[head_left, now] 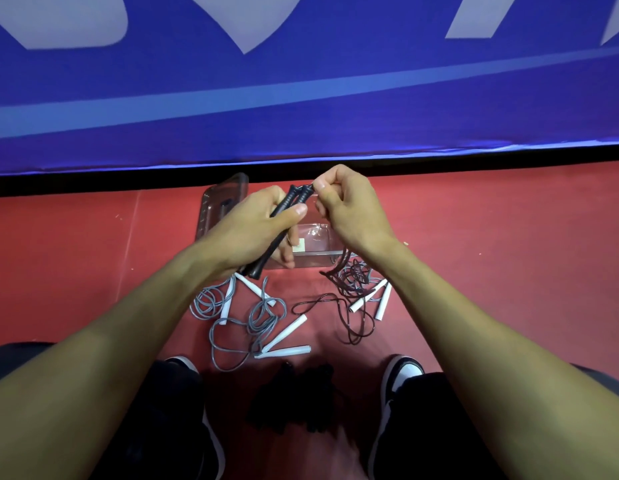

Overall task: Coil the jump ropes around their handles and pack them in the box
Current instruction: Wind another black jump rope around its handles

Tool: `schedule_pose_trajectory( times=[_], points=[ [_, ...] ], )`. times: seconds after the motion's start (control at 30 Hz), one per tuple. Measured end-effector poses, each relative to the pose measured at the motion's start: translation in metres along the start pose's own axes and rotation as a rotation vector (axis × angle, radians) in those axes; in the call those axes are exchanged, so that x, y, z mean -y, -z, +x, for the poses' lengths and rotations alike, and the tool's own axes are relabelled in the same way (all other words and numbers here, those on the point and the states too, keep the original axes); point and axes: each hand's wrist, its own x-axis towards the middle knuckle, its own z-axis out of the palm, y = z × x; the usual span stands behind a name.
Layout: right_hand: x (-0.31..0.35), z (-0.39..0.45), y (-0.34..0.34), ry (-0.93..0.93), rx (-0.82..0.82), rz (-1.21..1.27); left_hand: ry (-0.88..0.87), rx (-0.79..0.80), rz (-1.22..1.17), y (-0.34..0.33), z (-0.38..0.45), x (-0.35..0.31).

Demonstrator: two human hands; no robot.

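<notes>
My left hand [256, 233] grips two black jump-rope handles [287, 209] held side by side, tips pointing up and away. My right hand [349, 209] pinches the dark rope right at the handle tips. That dark rope [349, 289] hangs down from my right hand and lies in loose loops on the red floor. A clear plastic box [315, 252] stands open on the floor under my hands, its clear lid [221, 206] leaning behind it to the left. Grey ropes with white handles [252, 317] lie tangled in front of the box. More white handles [373, 299] lie at the right.
A blue banner wall [301, 98] with a black base strip closes off the far side. My legs and black-and-white shoes [401, 372] frame the ropes from below. A dark, blurred bundle [294, 393] lies on the red floor between my feet.
</notes>
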Motion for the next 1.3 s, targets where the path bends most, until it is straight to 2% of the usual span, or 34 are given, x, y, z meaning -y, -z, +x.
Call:
schedule_pose_trajectory(
  times=[0.07, 0.17, 0.27, 0.33, 0.47, 0.6, 0.67, 0.87, 0.97, 1.07, 1.1, 1.2, 1.3],
  points=[
    [0.003, -0.001, 0.000, 0.031, 0.005, -0.059, -0.003, 0.015, 0.032, 0.004, -0.002, -0.002],
    [0.004, -0.001, 0.002, 0.060, 0.043, -0.147, -0.097, 0.000, 0.113, 0.009, 0.001, 0.001],
    [0.003, 0.001, 0.005, 0.073, 0.070, -0.184, -0.189, -0.098, 0.262, 0.008, 0.007, 0.008],
    [0.002, 0.001, 0.005, 0.068, 0.068, -0.219, -0.122, -0.154, 0.338, 0.007, 0.011, 0.011],
    [-0.003, 0.001, 0.007, 0.051, 0.039, -0.250, -0.047, -0.144, 0.301, 0.009, 0.018, 0.012],
    [-0.003, 0.003, 0.012, 0.050, 0.000, -0.240, -0.043, 0.023, 0.248, 0.004, 0.016, 0.010],
    [-0.002, 0.002, 0.012, 0.060, 0.003, -0.232, -0.058, 0.046, 0.243, 0.004, 0.014, 0.012],
    [0.008, -0.003, 0.008, 0.107, 0.045, -0.144, -0.084, -0.143, 0.344, 0.009, 0.017, 0.015],
    [0.009, -0.004, 0.005, 0.136, 0.042, -0.187, -0.030, -0.125, 0.235, 0.007, 0.017, 0.013],
    [0.006, -0.003, 0.005, 0.150, 0.001, -0.200, -0.008, -0.191, 0.143, 0.005, 0.018, 0.014],
    [0.006, -0.002, 0.005, 0.154, -0.006, -0.199, -0.007, -0.212, 0.173, 0.004, 0.017, 0.014],
    [0.006, -0.004, 0.005, 0.171, -0.002, -0.191, -0.055, -0.213, 0.480, 0.004, 0.015, 0.011],
    [0.007, -0.003, 0.004, 0.155, -0.004, -0.164, -0.125, -0.269, 0.605, 0.001, 0.013, 0.004]
  ],
)
